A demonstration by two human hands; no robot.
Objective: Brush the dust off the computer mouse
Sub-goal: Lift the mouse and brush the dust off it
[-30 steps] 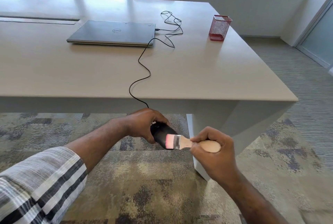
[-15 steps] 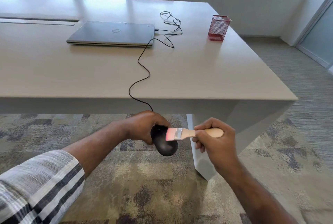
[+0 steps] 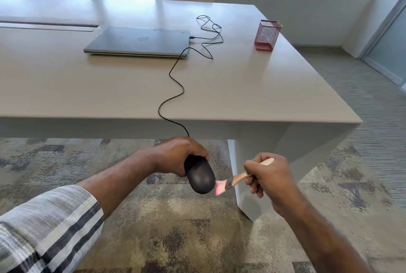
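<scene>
While fingers grip mouse (image 3: 201,175) and brush (image 3: 228,182): laptop (image 3: 140,40), red mesh cup (image 3: 266,34) (both on table (image 3: 252,88)).

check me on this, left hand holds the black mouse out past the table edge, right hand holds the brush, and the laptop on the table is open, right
One detail is off: the laptop is closed, lid flat, as the head view shows. The rest stands: the left hand holds the black mouse out past the table edge, and the right hand holds the brush.
</scene>
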